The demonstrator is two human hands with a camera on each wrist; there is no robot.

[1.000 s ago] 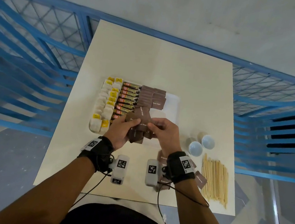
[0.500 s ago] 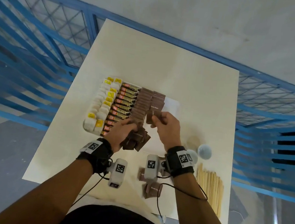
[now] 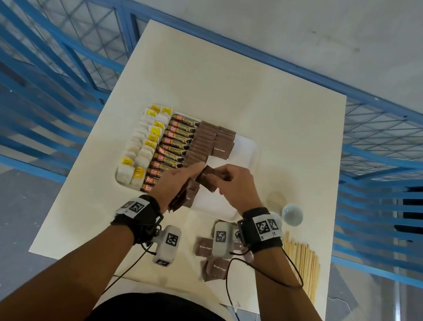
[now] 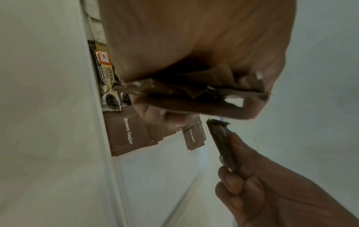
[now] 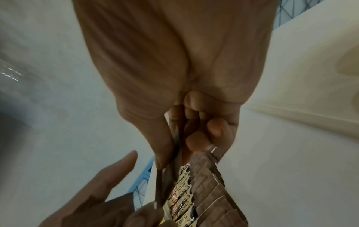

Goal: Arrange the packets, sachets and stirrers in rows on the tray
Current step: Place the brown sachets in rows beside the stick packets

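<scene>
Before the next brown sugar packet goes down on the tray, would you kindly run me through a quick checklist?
1. Right hand pinches a single brown sugar packet: ok.
2. Left hand holds the spare stack of packets: ok.
3. Bare space on the tray below the second brown row: ok.
4. Packet's printed side facing up: cannot tell.
5. Loose packets on the table by the wrists not yet gathered: not ok.
6. Stirrers on the tray: not ok, they lie on the table.
</scene>
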